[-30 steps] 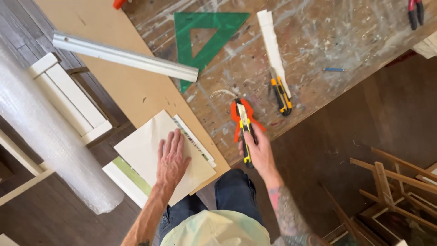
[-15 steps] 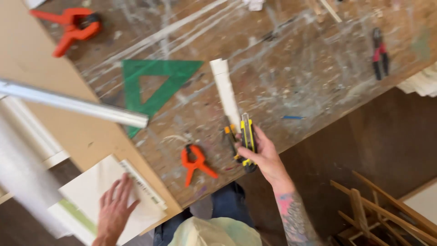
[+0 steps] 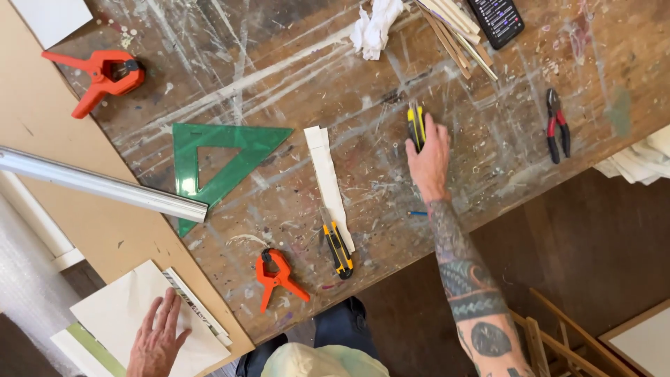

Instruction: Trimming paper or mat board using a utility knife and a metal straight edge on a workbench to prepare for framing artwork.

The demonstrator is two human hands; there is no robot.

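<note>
While arm is stretched out: right hand lies on the bench, fingers wrapped round a yellow-and-black knife.
Knife axis: long axis runs near straight away from the person, tilted a touch to the left; far tip points at the stick bundle, near end is hidden under the palm.
Knife place: mid-right of the bench top, resting on or just over the wood; cannot tell which.
Grip, right: closed round the knife's lower body, thumb side to the left, upper half of the knife showing beyond the fingers.
Grip, left: left hand lies flat, fingers spread, pressing on white sheets at the near-left corner; holds nothing.
Surface: bench is worn brown wood, streaked and spattered with white paint; a tan board covers its left edge.
On the bench: green set square, metal rail across the board, white strip, second knife at the strip's near end, two orange clamps, crumpled rag, phone, red-handled pliers.
Room: dark floor to the right, wooden frame pieces low right, white folded material at the right edge.
</note>
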